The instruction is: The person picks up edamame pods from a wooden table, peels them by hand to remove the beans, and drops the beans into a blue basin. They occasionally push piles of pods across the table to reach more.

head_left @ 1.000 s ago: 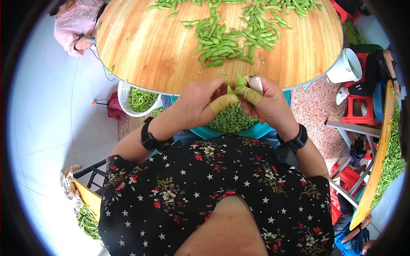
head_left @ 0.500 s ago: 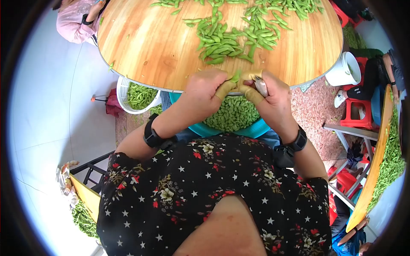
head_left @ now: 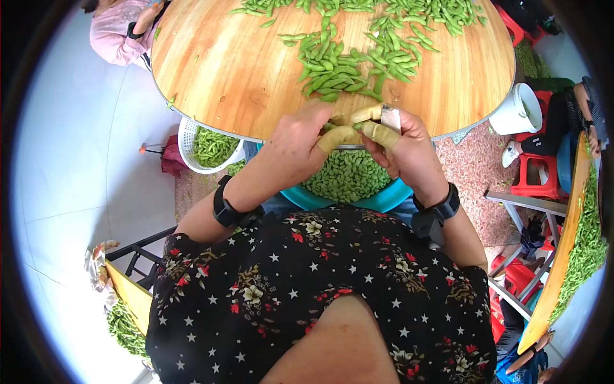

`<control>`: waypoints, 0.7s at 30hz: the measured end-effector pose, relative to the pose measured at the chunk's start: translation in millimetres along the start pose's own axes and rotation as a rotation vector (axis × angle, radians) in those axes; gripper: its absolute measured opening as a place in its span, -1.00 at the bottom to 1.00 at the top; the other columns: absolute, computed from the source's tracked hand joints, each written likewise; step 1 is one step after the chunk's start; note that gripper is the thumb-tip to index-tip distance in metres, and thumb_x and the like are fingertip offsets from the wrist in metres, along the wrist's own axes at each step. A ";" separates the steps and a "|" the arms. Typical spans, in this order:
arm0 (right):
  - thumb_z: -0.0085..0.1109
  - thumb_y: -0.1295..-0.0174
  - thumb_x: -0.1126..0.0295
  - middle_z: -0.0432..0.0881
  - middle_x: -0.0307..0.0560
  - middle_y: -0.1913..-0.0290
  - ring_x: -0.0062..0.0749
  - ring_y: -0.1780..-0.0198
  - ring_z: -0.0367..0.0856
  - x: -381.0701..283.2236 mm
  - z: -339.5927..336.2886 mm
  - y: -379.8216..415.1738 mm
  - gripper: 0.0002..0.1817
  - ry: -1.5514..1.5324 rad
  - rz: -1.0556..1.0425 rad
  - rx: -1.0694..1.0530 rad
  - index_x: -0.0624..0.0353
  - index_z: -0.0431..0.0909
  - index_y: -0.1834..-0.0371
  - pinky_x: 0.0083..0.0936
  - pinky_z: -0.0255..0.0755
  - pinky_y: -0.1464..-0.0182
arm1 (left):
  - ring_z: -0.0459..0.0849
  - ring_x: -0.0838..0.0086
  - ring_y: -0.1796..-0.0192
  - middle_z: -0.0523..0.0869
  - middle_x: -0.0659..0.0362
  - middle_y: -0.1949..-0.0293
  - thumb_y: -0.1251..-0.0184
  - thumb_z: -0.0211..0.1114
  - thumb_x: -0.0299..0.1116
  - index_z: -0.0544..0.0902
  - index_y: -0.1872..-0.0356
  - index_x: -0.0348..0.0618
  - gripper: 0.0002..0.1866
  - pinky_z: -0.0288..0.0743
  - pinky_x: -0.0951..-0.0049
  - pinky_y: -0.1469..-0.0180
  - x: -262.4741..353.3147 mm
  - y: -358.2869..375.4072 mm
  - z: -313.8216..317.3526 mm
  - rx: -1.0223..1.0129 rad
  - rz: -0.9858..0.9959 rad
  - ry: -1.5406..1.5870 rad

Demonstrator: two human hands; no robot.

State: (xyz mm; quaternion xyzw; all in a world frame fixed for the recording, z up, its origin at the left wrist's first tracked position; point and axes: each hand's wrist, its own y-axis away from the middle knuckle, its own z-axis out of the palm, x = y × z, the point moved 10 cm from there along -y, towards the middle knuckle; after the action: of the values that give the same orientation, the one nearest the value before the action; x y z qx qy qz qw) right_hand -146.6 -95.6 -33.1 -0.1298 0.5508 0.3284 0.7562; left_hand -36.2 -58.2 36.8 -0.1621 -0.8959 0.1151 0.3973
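At the near edge of the round wooden table point(head_left: 236, 83), my left hand point(head_left: 306, 133) is closed, its wrapped thumb and fingers pinching a green pod point(head_left: 330, 126). Close beside it on the right, my right hand point(head_left: 398, 136) is closed too, with yellowish covers on thumb and forefinger and a silvery band round a finger. A bit of green shows between its fingertips, too small to name. Loose pods point(head_left: 332, 67) lie on the tabletop just beyond both hands. Below them sits a turquoise basin point(head_left: 398, 194) holding shelled green beans point(head_left: 348, 174).
A white basket point(head_left: 187, 142) of pods stands at the left under the table edge. On the right are a white bucket point(head_left: 508, 115), red stools point(head_left: 536, 178) and another table point(head_left: 556, 281) with pods. People sit at the upper left and along the right.
My right hand has turned, so its thumb and forefinger now point left. The blurred green thing between my hands is gone from there, and both hands have shifted slightly.
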 end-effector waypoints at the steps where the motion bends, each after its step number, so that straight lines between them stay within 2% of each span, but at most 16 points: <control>1: 0.14 -0.33 0.42 0.51 -0.34 0.52 -0.75 0.59 0.39 -2.9 0.3 -0.2 -0.85 0.077 -0.042 0.039 0.15 0.57 0.07 -0.75 0.20 0.62 | 0.58 0.03 0.37 0.58 -0.05 0.41 -0.30 0.24 -0.41 0.56 0.26 -0.29 -0.86 0.44 0.24 0.33 -0.2 -1.2 0.4 -0.002 -0.001 0.001; 3: 0.14 -0.33 0.42 0.51 -0.34 0.51 -0.75 0.58 0.39 -5.1 2.4 1.1 -0.85 0.155 -0.080 0.078 0.15 0.57 0.08 -0.75 0.21 0.61 | 0.60 0.04 0.36 0.60 -0.05 0.39 -0.26 0.28 -0.43 0.58 0.21 -0.29 -0.84 0.45 0.26 0.35 11.3 -2.9 6.1 -0.052 0.133 -0.019; 6: 0.16 -0.32 0.44 0.54 -0.29 0.48 -0.73 0.57 0.40 -16.6 0.3 4.7 -0.87 0.194 -0.155 0.113 0.18 0.54 0.12 -0.75 0.22 0.60 | 0.62 0.05 0.35 0.60 -0.03 0.40 -0.22 0.32 -0.47 0.58 0.20 -0.28 -0.83 0.48 0.27 0.33 9.7 -0.5 5.7 0.010 0.168 -0.002; 8: 0.17 -0.32 0.42 0.57 -0.23 0.41 -0.69 0.55 0.43 1.1 3.2 6.4 -0.87 -0.154 0.092 0.017 0.20 0.51 0.14 -0.75 0.24 0.60 | 0.62 0.08 0.36 0.59 -0.01 0.41 -0.19 0.33 -0.49 0.58 0.22 -0.28 -0.83 0.50 0.28 0.35 12.3 0.0 2.7 0.040 0.192 -0.079; 11: 0.18 -0.32 0.38 0.59 -0.18 0.36 -0.64 0.51 0.46 3.7 9.7 9.0 -0.83 -0.314 0.127 -0.004 0.22 0.50 0.14 -0.73 0.25 0.61 | 0.62 0.13 0.40 0.58 0.03 0.42 -0.13 0.36 -0.51 0.58 0.25 -0.28 -0.82 0.51 0.30 0.41 19.6 3.2 1.1 0.098 0.255 -0.230; 15: 0.18 -0.32 0.36 0.58 -0.17 0.35 -0.62 0.51 0.47 8.0 4.5 7.0 -0.83 -0.306 0.095 0.055 0.22 0.50 0.15 -0.71 0.25 0.62 | 0.62 0.18 0.46 0.58 0.06 0.44 -0.07 0.39 -0.53 0.57 0.29 -0.28 -0.81 0.49 0.30 0.49 32.8 4.5 -1.6 0.155 0.351 -0.330; 18: 0.14 -0.32 0.38 0.53 -0.16 0.42 -0.61 0.49 0.44 -1.0 6.2 9.5 -0.86 -0.288 0.098 0.074 0.21 0.50 0.18 -0.72 0.25 0.62 | 0.61 0.18 0.48 0.57 0.06 0.44 -0.07 0.39 -0.53 0.57 0.31 -0.28 -0.82 0.48 0.30 0.49 34.3 4.3 -2.3 0.173 0.397 -0.333; 21: 0.13 -0.30 0.43 0.54 -0.16 0.42 -0.59 0.49 0.45 -2.8 3.4 7.7 -0.90 -0.236 0.080 0.102 0.21 0.51 0.19 -0.70 0.28 0.61 | 0.61 0.17 0.47 0.58 0.05 0.45 -0.08 0.39 -0.53 0.58 0.29 -0.28 -0.81 0.48 0.31 0.50 37.9 3.4 -1.4 0.122 0.392 -0.346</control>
State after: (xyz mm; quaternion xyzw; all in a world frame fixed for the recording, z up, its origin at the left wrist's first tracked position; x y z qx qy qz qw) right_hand -149.5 -88.9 -28.0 -0.0297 0.4788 0.3428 0.8077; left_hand -58.4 -40.4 62.1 -0.2861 -0.8934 0.2697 0.2174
